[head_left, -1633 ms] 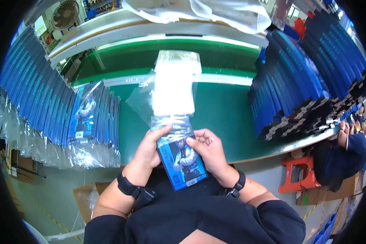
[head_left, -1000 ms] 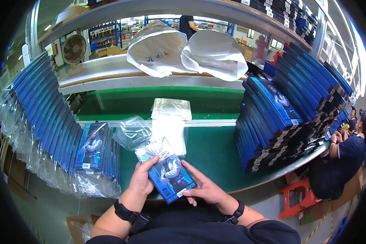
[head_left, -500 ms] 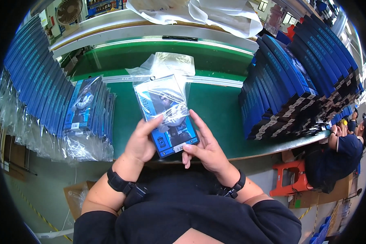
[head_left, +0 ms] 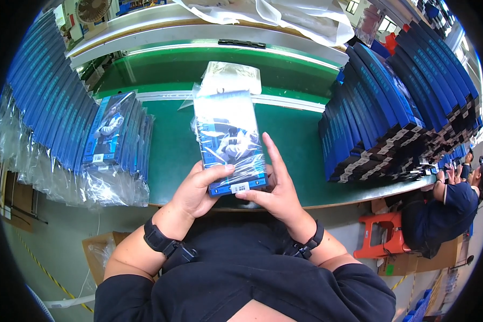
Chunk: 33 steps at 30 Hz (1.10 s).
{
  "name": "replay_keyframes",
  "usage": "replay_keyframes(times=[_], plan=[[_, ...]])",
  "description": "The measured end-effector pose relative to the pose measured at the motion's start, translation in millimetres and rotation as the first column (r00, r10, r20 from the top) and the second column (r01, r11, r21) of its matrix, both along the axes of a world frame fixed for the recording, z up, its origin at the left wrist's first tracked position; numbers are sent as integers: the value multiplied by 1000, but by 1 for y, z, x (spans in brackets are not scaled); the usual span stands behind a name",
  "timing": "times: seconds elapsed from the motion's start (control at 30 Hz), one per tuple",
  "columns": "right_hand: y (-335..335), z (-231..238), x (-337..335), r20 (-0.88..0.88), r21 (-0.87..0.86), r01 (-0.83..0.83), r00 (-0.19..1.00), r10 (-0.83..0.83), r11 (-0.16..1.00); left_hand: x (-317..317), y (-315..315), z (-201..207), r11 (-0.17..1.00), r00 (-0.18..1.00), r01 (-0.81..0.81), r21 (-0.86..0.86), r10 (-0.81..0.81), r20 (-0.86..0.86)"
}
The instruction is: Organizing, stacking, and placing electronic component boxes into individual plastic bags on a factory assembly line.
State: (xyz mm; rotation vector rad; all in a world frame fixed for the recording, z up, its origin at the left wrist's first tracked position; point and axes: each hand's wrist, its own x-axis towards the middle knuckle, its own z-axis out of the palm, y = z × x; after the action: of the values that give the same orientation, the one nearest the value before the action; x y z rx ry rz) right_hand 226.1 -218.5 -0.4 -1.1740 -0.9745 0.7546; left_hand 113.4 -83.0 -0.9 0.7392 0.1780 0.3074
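Note:
A flat blue box (head_left: 249, 181) with a printed picture on its front is tilted up between my hands above the green table. A clear plastic bag (head_left: 228, 115) covers most of it, and the lower end shows near my thumbs. My left hand (head_left: 196, 190) grips the lower left side, its thumb across the front and its fingers hidden behind. My right hand (head_left: 282, 193) holds the lower right corner, thumb on the bottom edge and index finger stretched up along the side. Just beyond the box lies a pile of clear bags (head_left: 231, 75).
On the left, bagged blue boxes (head_left: 110, 129) stand in a long row. More blue boxes (head_left: 354, 121) are stacked at the right of the green table (head_left: 172, 129). A raised shelf (head_left: 161, 35) runs along the back. A co-worker (head_left: 445, 209) sits beyond an orange stool (head_left: 383, 233).
The box has turned more upright, and the bag now reaches further down over it. My right thumb has stayed at the bottom edge while both hands shifted slightly.

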Motion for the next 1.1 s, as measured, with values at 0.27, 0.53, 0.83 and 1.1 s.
replay_keyframes(times=[0.27,0.53,0.83,1.1], plan=[[5,8,9,319,214,82,936,-149,973,-10,-6,26,986,999,-6,166,12,-34],[4,17,-3,-143,125,-87,984,104,988,-10,4,27,951,982,-165,262,182,-43],[7,12,-17,-169,62,33,985,-22,998,0,28,22,893,948,-314,322,313,57],[2,4,-7,-329,-39,-176,932,154,984,-7,52,17,955,955,-278,104,264,133]])
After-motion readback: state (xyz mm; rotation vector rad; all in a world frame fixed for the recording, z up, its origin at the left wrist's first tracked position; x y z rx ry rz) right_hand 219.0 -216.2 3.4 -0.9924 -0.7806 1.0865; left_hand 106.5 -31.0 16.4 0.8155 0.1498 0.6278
